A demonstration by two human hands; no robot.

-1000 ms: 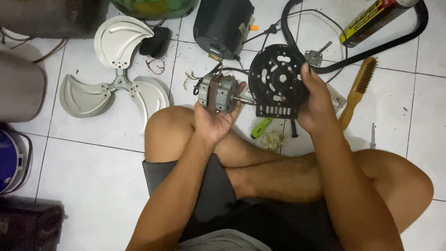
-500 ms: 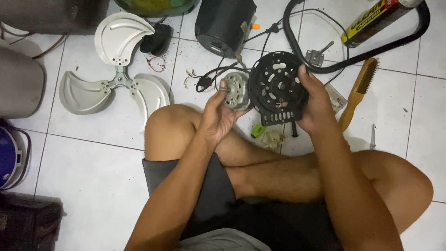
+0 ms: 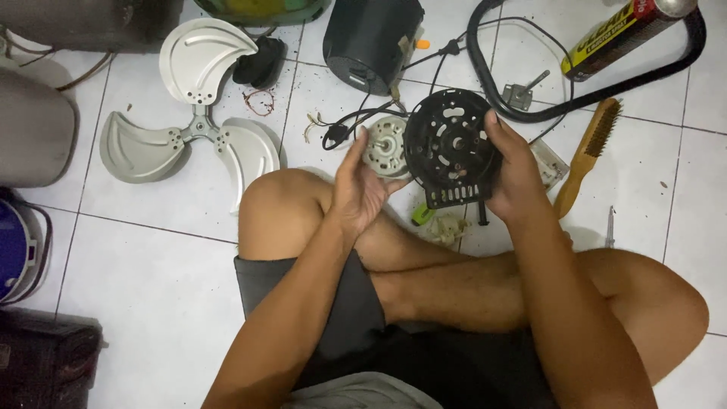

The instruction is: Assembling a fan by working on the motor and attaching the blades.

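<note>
Motor (image 3: 385, 148) sits half hidden behind black housing (image 3: 451, 148).

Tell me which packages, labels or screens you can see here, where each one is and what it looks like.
Spray can: top right, lying tilted on the tiled floor across the black hoop; a cylinder with a yellow and black printed label and a red band near its cap.
No screens or signs show; the black housing at top centre shows no label I can make out.
</note>
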